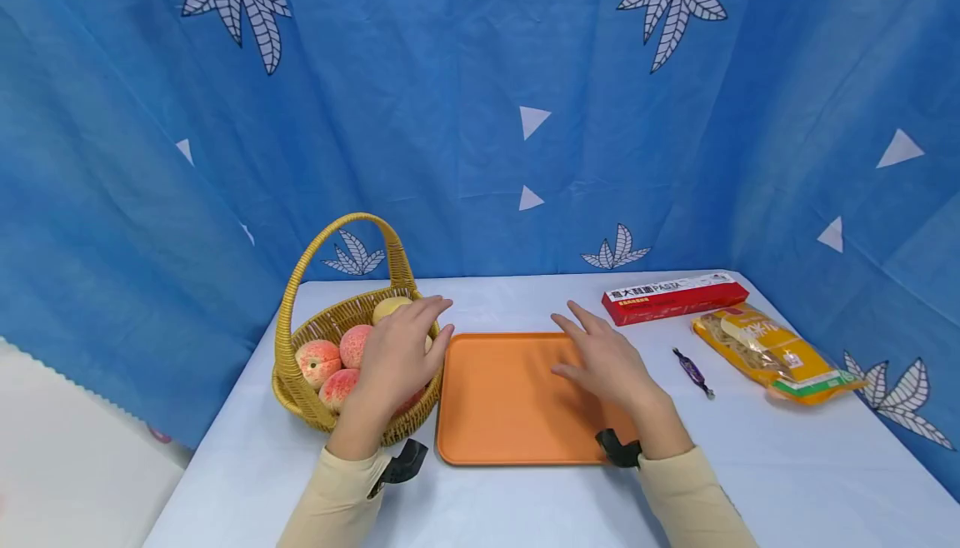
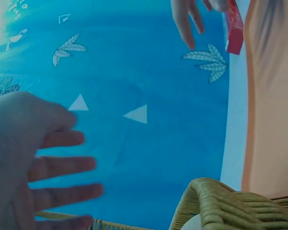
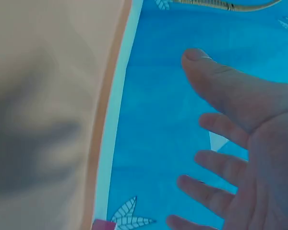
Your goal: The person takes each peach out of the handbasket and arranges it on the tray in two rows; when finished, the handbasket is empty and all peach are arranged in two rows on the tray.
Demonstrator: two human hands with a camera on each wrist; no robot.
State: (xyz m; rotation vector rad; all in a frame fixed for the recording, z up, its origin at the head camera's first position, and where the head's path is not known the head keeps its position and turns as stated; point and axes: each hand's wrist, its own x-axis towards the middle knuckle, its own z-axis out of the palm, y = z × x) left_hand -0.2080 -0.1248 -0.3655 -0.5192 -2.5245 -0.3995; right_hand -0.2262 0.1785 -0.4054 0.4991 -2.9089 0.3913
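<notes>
In the head view my left hand (image 1: 401,352) hovers over the right side of a wicker basket (image 1: 285,386), its fingers spread and holding nothing. Several peaches (image 1: 318,361) and a yellow fruit (image 1: 390,307) lie inside the basket; my hand hides part of the contents. My right hand (image 1: 609,361) is held above the right part of an orange tray (image 1: 510,415), fingers apart, with nothing in its grasp. The right wrist view shows that same hand's palm (image 3: 273,167) and relaxed fingers against the blue curtain.
A red pasta box (image 1: 675,298) lies at the back right. In front of it are a yellow pasta bag (image 1: 776,352) and a small dark wrapped candy (image 1: 693,373). The blue curtain (image 1: 450,115) hangs behind the white table (image 1: 247,481). The basket's tall handle (image 1: 288,302) arches upward.
</notes>
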